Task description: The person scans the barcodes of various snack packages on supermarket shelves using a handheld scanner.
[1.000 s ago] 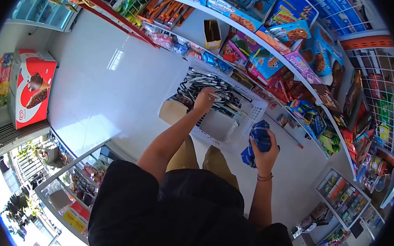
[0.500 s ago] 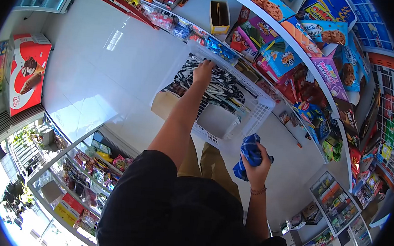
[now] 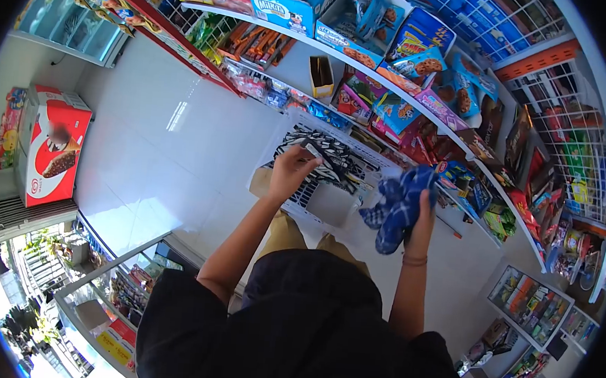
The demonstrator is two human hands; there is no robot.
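Observation:
My left hand [image 3: 294, 171] is pinched on a dark packet [image 3: 313, 150], held above a white plastic basket [image 3: 379, 159]. Many black-and-white packets [image 3: 343, 165] lie in the basket, next to a white box-like container [image 3: 331, 204]. To the right of the basket, my right hand [image 3: 420, 225] grips a crumpled blue checked cloth [image 3: 401, 206], which hangs over the fingers and hides part of them.
Curved shelves [image 3: 293, 30] of snack boxes run past the basket's far side. A red ice cream freezer [image 3: 56, 147] stands at the left, a glass display case [image 3: 110, 281] at the lower left, and another case [image 3: 530, 307] at the lower right.
My left hand has come up out of the basket with a dark packet. My right hand has lifted the blue cloth higher. The view has shifted, showing more of the upper shelves.

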